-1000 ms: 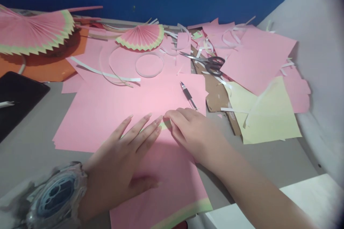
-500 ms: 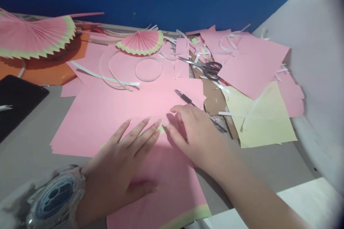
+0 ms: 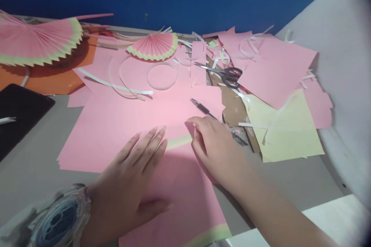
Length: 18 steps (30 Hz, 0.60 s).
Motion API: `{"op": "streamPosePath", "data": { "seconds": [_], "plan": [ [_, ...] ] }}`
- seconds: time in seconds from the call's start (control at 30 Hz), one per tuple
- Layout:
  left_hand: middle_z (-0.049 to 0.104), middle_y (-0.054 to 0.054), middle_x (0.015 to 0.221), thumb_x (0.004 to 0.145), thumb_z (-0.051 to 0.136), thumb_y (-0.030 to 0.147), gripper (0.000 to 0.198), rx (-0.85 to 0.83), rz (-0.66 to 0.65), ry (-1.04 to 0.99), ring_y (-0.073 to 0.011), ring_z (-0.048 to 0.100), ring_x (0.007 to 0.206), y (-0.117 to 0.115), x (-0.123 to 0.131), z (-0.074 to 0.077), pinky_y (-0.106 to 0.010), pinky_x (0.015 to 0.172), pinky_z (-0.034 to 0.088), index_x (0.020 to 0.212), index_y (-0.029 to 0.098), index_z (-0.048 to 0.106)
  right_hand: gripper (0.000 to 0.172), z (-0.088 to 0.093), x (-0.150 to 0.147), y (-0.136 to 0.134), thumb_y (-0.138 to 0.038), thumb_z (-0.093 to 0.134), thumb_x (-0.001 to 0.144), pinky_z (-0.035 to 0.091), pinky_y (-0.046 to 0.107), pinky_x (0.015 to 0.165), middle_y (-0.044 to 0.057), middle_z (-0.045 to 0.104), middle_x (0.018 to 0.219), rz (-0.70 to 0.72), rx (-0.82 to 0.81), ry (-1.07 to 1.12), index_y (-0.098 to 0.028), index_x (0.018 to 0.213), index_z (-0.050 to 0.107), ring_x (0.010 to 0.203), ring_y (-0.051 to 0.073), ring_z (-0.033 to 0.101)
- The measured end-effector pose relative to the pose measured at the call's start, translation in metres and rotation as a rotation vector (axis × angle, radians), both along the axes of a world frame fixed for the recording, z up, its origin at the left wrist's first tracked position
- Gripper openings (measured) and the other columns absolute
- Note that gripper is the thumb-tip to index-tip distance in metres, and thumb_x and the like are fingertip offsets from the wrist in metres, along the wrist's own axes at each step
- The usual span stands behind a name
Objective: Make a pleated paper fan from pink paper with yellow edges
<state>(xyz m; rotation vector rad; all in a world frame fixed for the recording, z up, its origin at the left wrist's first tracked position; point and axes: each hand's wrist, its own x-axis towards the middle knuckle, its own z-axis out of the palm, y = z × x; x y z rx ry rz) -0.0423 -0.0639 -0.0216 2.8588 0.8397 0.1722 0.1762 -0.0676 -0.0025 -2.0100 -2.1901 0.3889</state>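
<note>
A pink sheet (image 3: pixel 179 185) with yellow-green edge strips lies in front of me. My left hand (image 3: pixel 130 173) rests flat on it, fingers stretched out and pointing toward its far edge. A watch (image 3: pixel 62 220) is on the left wrist. At the far right corner of the same sheet, my right hand (image 3: pixel 214 146) has thumb and forefinger drawn together on the strip's end (image 3: pixel 181 141); the exact contact is partly hidden. Just beyond the right hand lies a black pen (image 3: pixel 202 108). More pink paper (image 3: pixel 95 135) is stacked under and behind the sheet.
Scissors (image 3: pixel 227 75) lie among paper scraps at the back. Pleated pink-and-green fans (image 3: pixel 153 46) stand at the back left. A yellow sheet (image 3: pixel 286 135) lies at the right, a black tablet-like object (image 3: pixel 23 112) at the left. A tape-like ring (image 3: pixel 162 76) sits on the pink paper.
My left hand has shifted slightly left, uncovering more of the yellow-green strip. My right hand has slid a little right along the edge, its thumb and forefinger closer together.
</note>
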Motion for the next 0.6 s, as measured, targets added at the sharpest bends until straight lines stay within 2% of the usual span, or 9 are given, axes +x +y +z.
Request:
{"op": "streamPosePath", "data": {
  "seconds": [0.07,0.13,0.2,0.27,0.37,0.47,0.53,0.6],
  "plan": [
    [0.021,-0.019,0.150,0.079,0.040,0.064,0.088,-0.003,0.002,-0.005,-0.0329,0.018,0.137,0.000,0.000,0.000,-0.045,0.111,0.012,0.141,0.003,0.026,0.025,-0.001,-0.001,0.002,-0.013,0.038,0.088,0.037,0.036,0.079,0.006,0.059,0.098,0.001,0.026,0.012,-0.020,0.109,0.051,0.090,0.022,0.054],
    [0.021,-0.017,0.150,0.079,0.041,0.063,0.083,-0.020,0.009,0.001,-0.0328,0.018,0.137,0.000,0.001,-0.001,-0.047,0.110,0.012,0.141,0.009,0.027,0.023,-0.002,-0.006,0.003,-0.022,0.043,0.089,0.037,0.036,0.080,0.007,0.059,0.099,0.008,0.064,0.033,-0.018,0.111,0.050,0.092,0.023,0.053],
    [0.021,-0.015,0.151,0.079,0.043,0.063,0.080,-0.042,0.010,0.011,-0.0330,0.018,0.138,0.000,0.001,-0.001,-0.049,0.110,0.012,0.140,0.014,0.030,0.028,-0.003,-0.012,0.003,-0.032,0.048,0.088,0.035,0.037,0.081,0.007,0.058,0.102,0.041,0.079,0.052,-0.019,0.114,0.048,0.094,0.023,0.052],
    [0.021,-0.014,0.151,0.079,0.043,0.063,0.079,-0.055,0.013,0.018,-0.0335,0.017,0.138,0.000,0.002,0.000,-0.050,0.109,0.011,0.140,0.015,0.031,0.029,-0.004,-0.016,0.002,-0.036,0.047,0.089,0.034,0.038,0.083,0.005,0.057,0.105,0.074,0.053,0.055,-0.021,0.114,0.048,0.095,0.023,0.051],
    [0.022,-0.015,0.151,0.080,0.043,0.062,0.078,-0.049,0.007,0.006,-0.0341,0.018,0.137,0.001,0.001,0.001,-0.050,0.109,0.012,0.139,0.013,0.031,0.022,-0.004,-0.015,0.001,-0.030,0.040,0.093,0.032,0.039,0.084,0.004,0.057,0.105,0.064,0.017,0.018,-0.024,0.112,0.050,0.095,0.023,0.050],
    [0.028,-0.015,0.148,0.081,0.047,0.055,0.073,-0.058,-0.001,-0.058,-0.0325,0.022,0.136,0.004,0.000,0.006,-0.047,0.109,0.015,0.137,0.011,0.031,0.024,-0.003,-0.009,0.002,-0.021,0.037,0.093,0.033,0.039,0.083,0.005,0.056,0.104,0.022,0.025,-0.015,-0.024,0.112,0.051,0.096,0.023,0.050],
    [0.038,-0.015,0.142,0.083,0.050,0.047,0.062,-0.089,0.059,-0.145,-0.0298,0.030,0.131,0.007,-0.002,0.009,-0.044,0.107,0.023,0.132,0.012,0.036,0.026,-0.002,-0.004,0.003,-0.019,0.035,0.093,0.033,0.039,0.084,0.007,0.054,0.108,0.000,0.040,-0.004,-0.024,0.113,0.050,0.099,0.023,0.048],
    [0.048,-0.013,0.130,0.082,0.053,0.044,0.051,-0.113,0.174,-0.196,-0.0284,0.040,0.121,0.011,-0.003,0.012,-0.044,0.100,0.031,0.123,0.015,0.042,0.024,0.000,-0.002,0.002,-0.021,0.036,0.094,0.032,0.039,0.087,0.007,0.052,0.113,-0.003,0.052,0.037,-0.024,0.115,0.049,0.103,0.023,0.046]
  ]
}}
